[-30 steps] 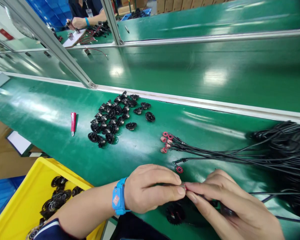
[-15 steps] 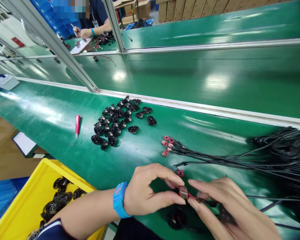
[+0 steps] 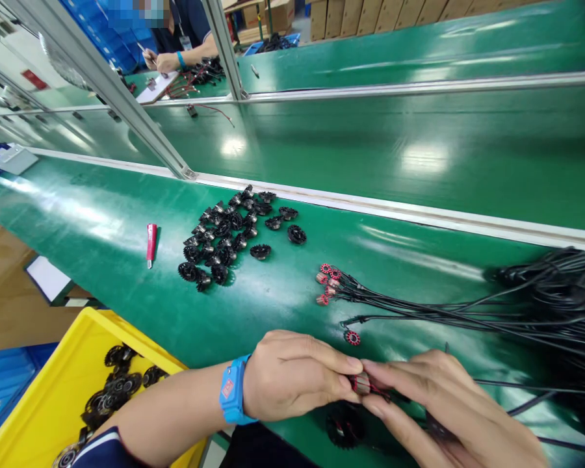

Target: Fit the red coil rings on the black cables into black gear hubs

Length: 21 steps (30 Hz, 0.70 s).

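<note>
fingers: I see both sets pinched on one small red wound coil (image 3: 361, 383), held between the left hand (image 3: 292, 377) and right hand (image 3: 448, 403), just above the bench (image 3: 102, 221).
lead: black wire runs from coil under right hand.
below hands: black fan wheel (image 3: 344, 426) on bench.
beyond: coil-tipped cable bundle (image 3: 468, 312), pile of black wheels (image 3: 229, 234), red tube (image 3: 151, 242).
left: yellow bin (image 3: 53, 390) holding wheels.

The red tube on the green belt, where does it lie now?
In the head view the red tube lies on the left part of the green belt, alone, left of the pile of black gear wheels, beyond the yellow bin.
</note>
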Tool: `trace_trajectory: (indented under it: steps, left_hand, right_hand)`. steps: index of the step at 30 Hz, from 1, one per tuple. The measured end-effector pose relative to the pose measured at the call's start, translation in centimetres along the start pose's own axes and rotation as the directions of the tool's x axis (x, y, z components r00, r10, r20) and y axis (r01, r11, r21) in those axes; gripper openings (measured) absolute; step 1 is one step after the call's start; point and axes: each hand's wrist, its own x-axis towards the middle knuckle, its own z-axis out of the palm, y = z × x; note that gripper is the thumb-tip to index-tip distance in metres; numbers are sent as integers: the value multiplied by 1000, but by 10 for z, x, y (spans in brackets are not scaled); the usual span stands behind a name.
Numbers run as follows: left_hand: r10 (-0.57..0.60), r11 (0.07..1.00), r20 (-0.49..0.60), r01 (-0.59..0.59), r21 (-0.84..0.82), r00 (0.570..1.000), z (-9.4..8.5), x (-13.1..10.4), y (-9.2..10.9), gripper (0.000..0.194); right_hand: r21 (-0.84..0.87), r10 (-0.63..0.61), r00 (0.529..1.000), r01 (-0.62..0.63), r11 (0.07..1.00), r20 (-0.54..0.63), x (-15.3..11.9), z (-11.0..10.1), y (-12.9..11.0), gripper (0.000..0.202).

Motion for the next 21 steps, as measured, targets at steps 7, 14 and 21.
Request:
trace_trajectory:
  steps: [7,14,21]
  left_hand:
    - [-429,803,76,418,-425,900,4,3,8,44]
    - [-721,124,382,651,-748,577,11,6,7,18]
    - [-745,139,381,685,-715,548,9,10,6,26]
  right_hand:
    - [-108,-38,997,31,994,-60,4,-3,-3,18]
    - [-286,-192,980,170,943,-52,3,-2,-5,23]
    - [-160,-122,991,110,981,-64,6,-1,-4,20]
